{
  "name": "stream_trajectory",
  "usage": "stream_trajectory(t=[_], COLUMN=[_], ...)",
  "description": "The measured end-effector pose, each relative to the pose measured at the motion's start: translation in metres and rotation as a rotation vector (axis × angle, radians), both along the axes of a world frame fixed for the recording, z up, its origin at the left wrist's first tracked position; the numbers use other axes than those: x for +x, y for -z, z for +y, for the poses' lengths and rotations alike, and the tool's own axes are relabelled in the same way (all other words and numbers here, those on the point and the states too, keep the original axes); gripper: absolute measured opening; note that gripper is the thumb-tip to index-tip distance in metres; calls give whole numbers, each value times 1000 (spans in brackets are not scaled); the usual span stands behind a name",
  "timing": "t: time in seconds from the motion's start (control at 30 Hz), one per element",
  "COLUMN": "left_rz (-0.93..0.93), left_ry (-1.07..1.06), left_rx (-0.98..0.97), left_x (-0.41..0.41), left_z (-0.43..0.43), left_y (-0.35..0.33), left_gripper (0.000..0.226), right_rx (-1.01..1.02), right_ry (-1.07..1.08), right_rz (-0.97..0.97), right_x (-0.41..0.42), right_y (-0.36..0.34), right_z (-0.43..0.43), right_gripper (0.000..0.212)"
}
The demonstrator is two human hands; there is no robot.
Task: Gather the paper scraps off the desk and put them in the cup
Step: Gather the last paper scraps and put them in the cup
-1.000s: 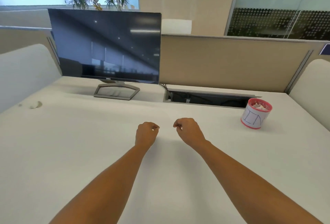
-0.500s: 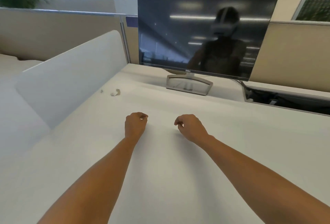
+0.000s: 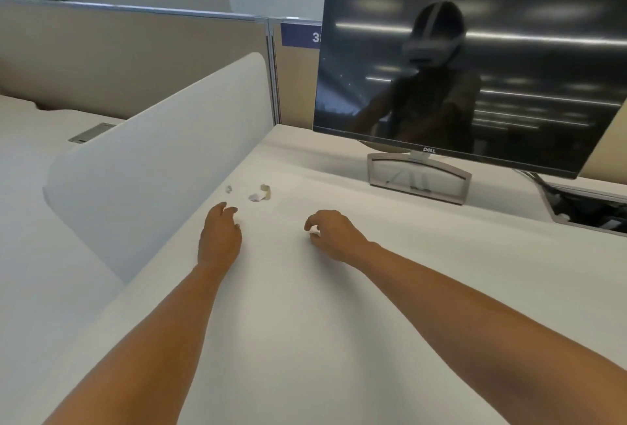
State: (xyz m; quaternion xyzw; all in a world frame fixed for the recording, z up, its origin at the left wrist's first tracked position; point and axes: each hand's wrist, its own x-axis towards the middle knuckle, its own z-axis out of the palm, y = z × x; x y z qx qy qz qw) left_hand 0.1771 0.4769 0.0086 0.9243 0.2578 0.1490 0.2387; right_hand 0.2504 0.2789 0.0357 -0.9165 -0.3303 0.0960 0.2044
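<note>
A small cluster of paper scraps (image 3: 260,193) lies on the white desk (image 3: 339,323) near its left edge, with one tiny scrap (image 3: 229,189) a little to their left. My left hand (image 3: 220,234) hovers just short of them, fingers loosely extended and holding nothing. Further right, my right hand (image 3: 334,234) is over the desk with its fingers loosely curled, nothing in it. The cup is out of view.
A dark monitor (image 3: 475,65) on a grey stand (image 3: 419,180) stands at the back right. A white curved side divider (image 3: 152,160) borders the desk's left edge. An open cable tray (image 3: 590,211) sits at the far right.
The view has swung left, so the cup has left the frame and the scraps are now close. My left hand has opened and reached toward them; the right hand's fingers have loosened.
</note>
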Motion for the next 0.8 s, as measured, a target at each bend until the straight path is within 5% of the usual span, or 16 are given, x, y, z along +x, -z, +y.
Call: stream_trajectory(t=[0.5,0.8], left_rz=[94,-1], left_ry=[84,15], left_rx=[10,-55], left_x=[75,63], left_z=[42,36], left_y=[22,27], left_gripper=[44,43], right_rx=[30,50], right_ry=[-31,-128], right_rz=[191,147], right_x=[61,36], right_y=[8,18], right_z=[113,123], right_gripper=[63,31])
